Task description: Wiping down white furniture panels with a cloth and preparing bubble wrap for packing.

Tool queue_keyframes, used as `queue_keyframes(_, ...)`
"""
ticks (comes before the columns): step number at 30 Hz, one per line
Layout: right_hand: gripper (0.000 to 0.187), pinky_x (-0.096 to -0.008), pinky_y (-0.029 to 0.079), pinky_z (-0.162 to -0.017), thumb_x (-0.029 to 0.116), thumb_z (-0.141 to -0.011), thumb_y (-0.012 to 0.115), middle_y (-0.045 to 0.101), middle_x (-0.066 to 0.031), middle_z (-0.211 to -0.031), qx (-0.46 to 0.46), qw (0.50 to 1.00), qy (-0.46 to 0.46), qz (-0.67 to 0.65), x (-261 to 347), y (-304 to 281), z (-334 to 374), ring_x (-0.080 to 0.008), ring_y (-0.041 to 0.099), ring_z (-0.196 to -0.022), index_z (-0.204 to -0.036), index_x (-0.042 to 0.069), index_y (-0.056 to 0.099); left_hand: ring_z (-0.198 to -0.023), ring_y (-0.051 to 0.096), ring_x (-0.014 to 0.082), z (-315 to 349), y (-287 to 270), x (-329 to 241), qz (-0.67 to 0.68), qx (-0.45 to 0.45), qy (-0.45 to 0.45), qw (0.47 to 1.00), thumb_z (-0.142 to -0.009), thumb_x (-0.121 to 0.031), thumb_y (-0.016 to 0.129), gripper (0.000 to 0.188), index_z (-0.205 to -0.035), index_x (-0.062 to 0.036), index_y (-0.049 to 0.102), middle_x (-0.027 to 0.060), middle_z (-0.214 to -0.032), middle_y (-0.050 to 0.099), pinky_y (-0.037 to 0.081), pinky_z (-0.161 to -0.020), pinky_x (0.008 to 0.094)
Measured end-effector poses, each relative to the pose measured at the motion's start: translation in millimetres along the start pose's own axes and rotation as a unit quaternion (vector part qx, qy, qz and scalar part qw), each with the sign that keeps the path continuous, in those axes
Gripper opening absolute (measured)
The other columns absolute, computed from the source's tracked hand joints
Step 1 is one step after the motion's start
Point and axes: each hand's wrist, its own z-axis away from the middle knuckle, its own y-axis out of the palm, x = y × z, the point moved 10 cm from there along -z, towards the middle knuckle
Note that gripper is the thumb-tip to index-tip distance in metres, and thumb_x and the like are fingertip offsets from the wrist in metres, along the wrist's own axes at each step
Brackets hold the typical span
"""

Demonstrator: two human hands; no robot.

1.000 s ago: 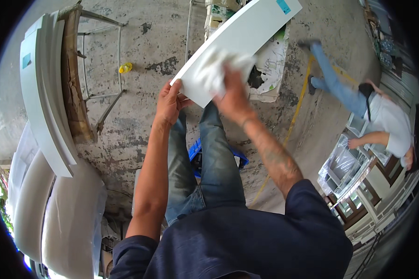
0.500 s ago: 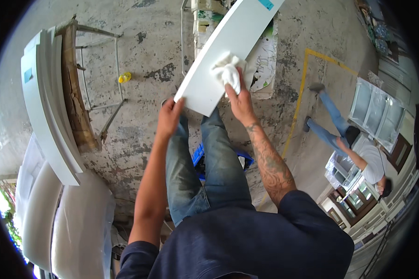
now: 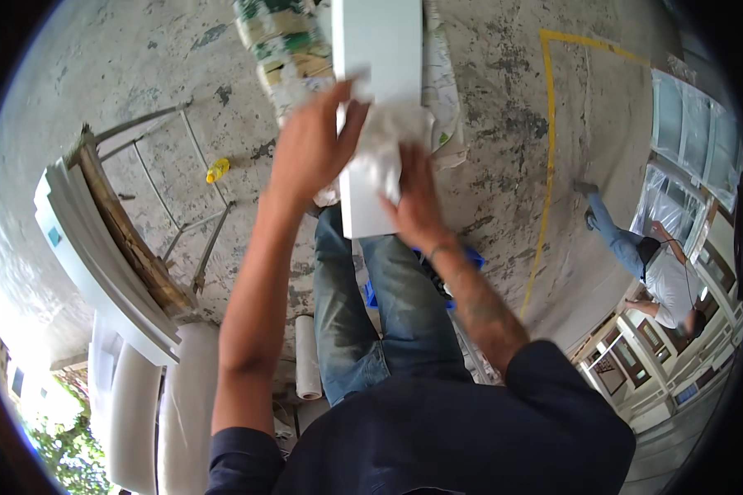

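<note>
A long white board point(image 3: 380, 49) lies lengthwise in front of me, its near end above my knees. My right hand point(image 3: 418, 202) grips a crumpled white cloth point(image 3: 377, 165) against the board's face, both blurred by motion. My left hand point(image 3: 309, 153) hovers over the board's left edge beside the cloth, thumb and fingers apart, and appears to hold nothing. Its fingertips are smeared. Under the board is a paint-stained support point(image 3: 285, 41) with paper or sheeting on it; the board hides most of it.
Several white boards point(image 3: 99, 264) are stacked at left on a wooden-topped metal frame point(image 3: 149, 190). A yellow bottle point(image 3: 217, 170) stands near that frame. Wrapped rolls point(image 3: 186, 404) are at lower left, a blue crate point(image 3: 371, 295) behind my legs. Another person point(image 3: 660, 264) is far right, past a yellow floor line point(image 3: 546, 148).
The board has swung from a slant to nearly straight ahead, its near end closer to me. My left hand has let go of its corner and moved up. The cloth has come nearer.
</note>
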Motion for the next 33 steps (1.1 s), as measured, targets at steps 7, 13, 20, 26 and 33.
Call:
queue_keyframes(7, 0.061, -0.0552, 0.025, -0.114, 0.030, -0.091, 0.062, 0.033, -0.0190, -0.158, 0.079, 0.995, 0.001, 0.062, 23, 2, 34, -0.0401, 0.026, -0.147, -0.144, 0.004, 0.048, -0.148, 0.020, 0.0405, -154, 38, 14, -0.079, -0.082, 0.152, 0.982, -0.091, -0.047, 0.064, 0.069, -0.150, -0.0201, 0.042, 0.0186, -0.161, 0.023, 0.022, -0.115, 0.0608)
queue_keyframes(13, 0.072, -0.0582, 0.028, -0.113, 0.033, -0.084, 0.071, 0.030, -0.0252, -0.156, -0.028, 0.999, -0.020, 0.026, 3, -22, -76, -0.0434, 0.032, -0.142, -0.143, 0.001, 0.047, -0.142, 0.031, 0.0430, -161, 41, 16, -0.268, -0.139, 0.056, 0.952, -0.090, -0.041, 0.066, 0.058, -0.142, -0.0202, 0.054, 0.0242, -0.157, 0.030, 0.026, -0.114, 0.0553)
queue_keyframes(20, 0.069, -0.0527, 0.030, -0.117, 0.017, -0.084, 0.070, 0.030, -0.0318, -0.152, -0.054, 0.998, 0.013, -0.042, -6, -33, -91, -0.0478, 0.033, -0.140, -0.142, -0.007, 0.043, -0.140, 0.034, 0.0419, -162, 35, 15, -0.296, -0.153, 0.067, 0.940, -0.090, -0.040, 0.065, 0.057, -0.143, -0.0202, 0.054, 0.0242, -0.156, 0.031, 0.028, -0.114, 0.0527)
queue_keyframes(26, 0.072, -0.0616, 0.025, -0.116, 0.022, -0.083, 0.072, 0.025, -0.0318, -0.155, 0.081, 0.995, 0.047, -0.026, 7, 22, 29, -0.0506, 0.030, -0.142, -0.144, -0.004, 0.042, -0.142, 0.032, 0.0409, -159, 36, 18, -0.342, -0.147, 0.054, 0.927, -0.091, -0.043, 0.062, 0.059, -0.146, -0.0222, 0.050, 0.0228, -0.157, 0.031, 0.026, -0.115, 0.0516)
queue_keyframes(33, 0.065, -0.0545, 0.033, -0.112, 0.025, -0.087, 0.069, 0.037, -0.0284, -0.151, -0.131, 0.991, 0.024, 0.020, -2, -35, -104, -0.0434, 0.041, -0.136, -0.139, -0.007, 0.046, -0.142, 0.031, 0.0403, -160, 37, 14, -0.342, -0.141, 0.026, 0.929, -0.094, -0.046, 0.056, 0.058, -0.147, -0.0234, 0.048, 0.0195, -0.158, 0.031, 0.024, -0.118, 0.0503)
